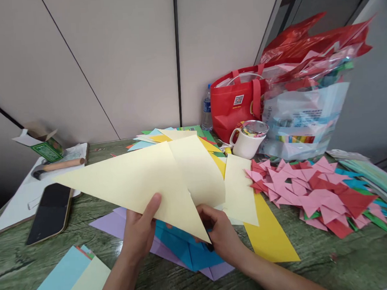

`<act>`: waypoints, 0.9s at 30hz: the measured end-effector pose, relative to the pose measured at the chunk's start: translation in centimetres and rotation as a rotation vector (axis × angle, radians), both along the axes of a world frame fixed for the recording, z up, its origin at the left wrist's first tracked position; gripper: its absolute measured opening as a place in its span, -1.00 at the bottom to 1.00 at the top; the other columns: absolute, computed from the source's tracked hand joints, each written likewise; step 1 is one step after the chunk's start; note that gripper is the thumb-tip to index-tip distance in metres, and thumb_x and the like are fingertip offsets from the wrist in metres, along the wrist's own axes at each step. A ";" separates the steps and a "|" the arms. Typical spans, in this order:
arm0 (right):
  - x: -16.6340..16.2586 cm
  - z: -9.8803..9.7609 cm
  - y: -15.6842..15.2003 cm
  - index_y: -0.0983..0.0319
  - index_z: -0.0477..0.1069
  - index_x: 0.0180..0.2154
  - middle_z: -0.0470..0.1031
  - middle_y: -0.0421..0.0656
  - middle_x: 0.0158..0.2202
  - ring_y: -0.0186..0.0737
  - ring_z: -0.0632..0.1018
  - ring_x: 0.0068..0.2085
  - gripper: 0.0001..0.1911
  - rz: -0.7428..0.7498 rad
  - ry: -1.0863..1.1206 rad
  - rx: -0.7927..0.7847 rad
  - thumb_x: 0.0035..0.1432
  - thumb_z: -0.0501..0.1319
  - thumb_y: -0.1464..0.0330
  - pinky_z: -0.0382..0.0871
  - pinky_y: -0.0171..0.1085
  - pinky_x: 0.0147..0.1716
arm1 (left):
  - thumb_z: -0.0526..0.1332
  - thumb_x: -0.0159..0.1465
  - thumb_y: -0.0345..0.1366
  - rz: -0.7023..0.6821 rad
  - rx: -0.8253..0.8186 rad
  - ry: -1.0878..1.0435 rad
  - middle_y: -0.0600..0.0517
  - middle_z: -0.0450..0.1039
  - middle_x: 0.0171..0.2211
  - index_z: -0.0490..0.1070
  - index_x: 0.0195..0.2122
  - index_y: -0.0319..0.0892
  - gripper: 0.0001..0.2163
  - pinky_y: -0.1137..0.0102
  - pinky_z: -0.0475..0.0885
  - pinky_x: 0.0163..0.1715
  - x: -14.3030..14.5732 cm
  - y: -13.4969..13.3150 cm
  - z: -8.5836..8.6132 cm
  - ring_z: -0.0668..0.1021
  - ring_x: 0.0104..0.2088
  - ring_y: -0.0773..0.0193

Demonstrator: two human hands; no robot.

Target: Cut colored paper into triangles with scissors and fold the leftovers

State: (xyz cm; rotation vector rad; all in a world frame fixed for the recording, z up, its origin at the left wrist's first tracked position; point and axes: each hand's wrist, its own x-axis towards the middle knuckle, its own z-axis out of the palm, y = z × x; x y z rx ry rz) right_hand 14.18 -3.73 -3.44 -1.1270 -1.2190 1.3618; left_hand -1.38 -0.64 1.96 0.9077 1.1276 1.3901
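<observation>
My left hand (140, 229) grips the lower edge of a large pale yellow folded paper (139, 179), thumb on top. My right hand (220, 233) pinches the same paper near its lower point, fingers curled under it. The paper is held up above a blue sheet (187, 250) and a purple sheet (111, 222) lying on the green table (319, 264). More pale yellow flaps (238, 190) spread to the right of it.
A heap of pink and red folded triangles (314, 194) lies at right. A yellow sheet (271, 236), a white mug (247, 141), a red bag (235, 101), a plastic bag (306, 112), a bottle (206, 111), a phone (50, 213), a hammer (59, 165) and paper stacks (73, 281) surround the hands.
</observation>
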 end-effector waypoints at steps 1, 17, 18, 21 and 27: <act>0.0 0.1 0.0 0.22 0.36 -0.51 0.34 -0.30 -0.60 -0.33 0.32 -0.52 -0.86 0.007 0.009 -0.008 -0.22 0.28 0.48 0.14 -0.37 -0.55 | 0.36 -0.02 -0.13 -0.021 0.000 0.026 -0.04 0.57 -0.25 0.28 0.12 -0.13 -0.35 0.27 0.53 -0.60 0.0 0.1 0.0 0.50 -0.64 0.26; 0.0 0.8 0.2 0.21 0.38 -0.41 0.48 -0.21 -0.45 -0.23 0.45 -0.39 -0.74 0.067 0.132 0.024 -0.17 0.41 0.34 0.34 -0.26 -0.31 | 0.33 0.06 -0.13 -0.089 0.097 0.281 -0.09 0.59 -0.30 0.38 0.03 -0.20 -0.50 0.18 0.52 -0.25 -1.6 0.3 -2.2 0.61 -0.42 0.08; 0.0 0.8 0.2 0.22 0.38 -0.41 0.48 -0.22 -0.45 -0.23 0.45 -0.39 -0.74 0.064 0.125 0.023 -0.17 0.41 0.34 0.34 -0.26 -0.31 | 0.34 0.05 -0.14 -0.046 0.112 0.287 -0.10 0.58 -0.22 0.35 0.06 -0.20 -0.46 0.17 0.46 -0.10 -1.7 0.4 -2.3 0.60 -0.25 0.04; 0.0 0.6 0.2 0.22 0.38 -0.41 0.47 -0.22 -0.46 -0.23 0.45 -0.40 -0.72 0.056 0.108 0.018 -0.18 0.42 0.33 0.34 -0.27 -0.32 | 0.35 0.03 -0.14 -0.018 0.103 0.261 -0.13 0.49 -0.04 0.30 0.10 -0.19 -0.40 0.16 0.35 0.05 -1.6 0.3 -2.3 0.45 0.05 -0.01; 0.0 0.5 0.1 0.22 0.40 -0.40 0.48 -0.22 -0.47 -0.24 0.45 -0.42 -0.70 0.061 0.144 0.025 -0.19 0.43 0.28 0.36 -0.26 -0.32 | 0.36 0.00 -0.09 -0.014 0.052 0.250 -0.14 0.47 0.00 0.35 0.05 -0.20 -0.41 0.17 0.37 0.03 -1.3 0.3 -2.1 0.42 0.08 -0.03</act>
